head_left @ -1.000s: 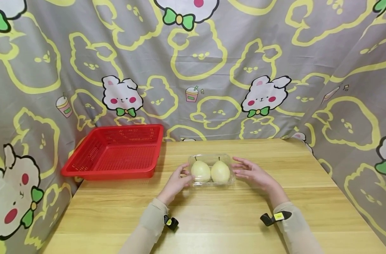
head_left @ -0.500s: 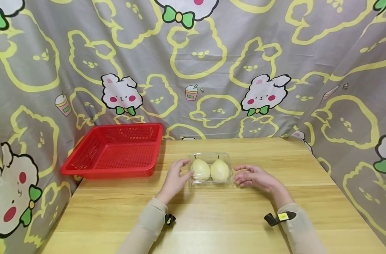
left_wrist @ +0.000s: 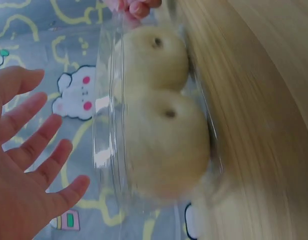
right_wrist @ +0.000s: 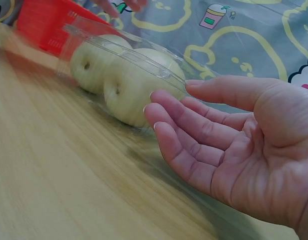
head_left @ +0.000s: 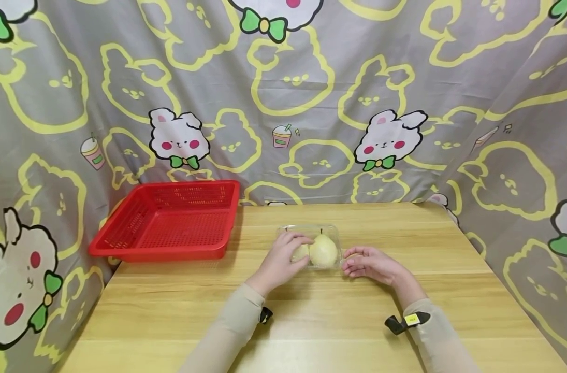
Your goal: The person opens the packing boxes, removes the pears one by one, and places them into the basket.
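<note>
Two pale yellow pears, one of them the right pear [head_left: 323, 250], sit side by side inside a clear plastic box [head_left: 332, 228] on the table. My left hand [head_left: 279, 261] hovers over the box's left part, hiding much of the left pear in the head view. Its fingers are spread and hold nothing; in the left wrist view the left hand [left_wrist: 31, 150] stands apart from the box lid. At the box's right end is my right hand [head_left: 371, 265], fingers loosely bent. The right wrist view shows the right hand [right_wrist: 229, 135] with its fingertips close to the box; contact is hard to tell.
A red perforated basket [head_left: 185, 253] stands at the table's back left, left of the box. Behind the wooden table [head_left: 339, 321] hangs a grey patterned curtain [head_left: 306, 171], which also rises on both sides.
My left hand has moved right, from the box's left end to above the left pear. My right hand has shifted slightly lower, its fingers more bent. Box and basket have stayed in place.
</note>
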A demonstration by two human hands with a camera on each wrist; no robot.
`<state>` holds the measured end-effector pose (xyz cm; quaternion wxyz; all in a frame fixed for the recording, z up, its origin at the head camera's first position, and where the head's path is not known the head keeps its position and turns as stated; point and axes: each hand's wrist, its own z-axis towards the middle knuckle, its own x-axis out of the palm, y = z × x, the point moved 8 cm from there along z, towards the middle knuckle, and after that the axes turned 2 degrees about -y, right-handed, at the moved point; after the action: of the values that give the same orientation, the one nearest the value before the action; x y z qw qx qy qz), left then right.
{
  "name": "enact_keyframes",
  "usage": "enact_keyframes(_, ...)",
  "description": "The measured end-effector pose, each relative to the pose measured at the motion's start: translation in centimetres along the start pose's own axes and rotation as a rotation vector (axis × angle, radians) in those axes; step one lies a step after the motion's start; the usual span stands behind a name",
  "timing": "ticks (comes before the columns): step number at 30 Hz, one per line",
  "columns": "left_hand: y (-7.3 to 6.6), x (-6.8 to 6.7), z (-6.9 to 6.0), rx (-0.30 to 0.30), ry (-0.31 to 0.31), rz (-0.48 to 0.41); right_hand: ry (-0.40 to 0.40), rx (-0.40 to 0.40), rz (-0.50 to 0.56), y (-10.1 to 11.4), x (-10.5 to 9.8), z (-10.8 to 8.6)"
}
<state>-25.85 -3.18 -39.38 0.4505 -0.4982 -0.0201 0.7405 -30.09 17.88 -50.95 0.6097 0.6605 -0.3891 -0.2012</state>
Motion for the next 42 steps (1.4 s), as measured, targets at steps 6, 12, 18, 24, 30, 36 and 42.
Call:
enact_keyframes(6, -0.8, 2.1, 0.6, 0.002, 0.086, 0.056, -0.002, 0.010, 0.012, -0.1, 0.6, 0.4)
enact_keyframes(12, -1.1, 3.6, 0.6, 0.009, 0.145, 0.103, 0.001, 0.016, 0.015, -0.2, 0.7, 0.4)
enact_keyframes(18, -0.9, 5.0, 0.3, -0.015, 0.189, 0.185, 0.026, 0.018, 0.010, -0.5, 1.0, 0.4)
enact_keyframes(24, -1.0, 5.3, 0.4, -0.046, 0.128, 0.227, 0.043, 0.000, 0.007, -0.4, 1.3, 0.6)
enact_keyframes(30, -1.0, 5.7, 0.4, -0.072, 0.111, 0.263, 0.037, -0.002, -0.010, -0.3, 1.3, 0.7)
enact_keyframes(36, -1.7, 5.8, 0.6, -0.057, 0.086, 0.288, 0.050, 0.008, 0.005, -0.4, 1.4, 0.8)
enact_keyframes(42, -2.8, 5.8, 0.7, -0.022, 0.040, 0.321, 0.063, 0.011, 0.024, -0.4, 1.6, 0.8)
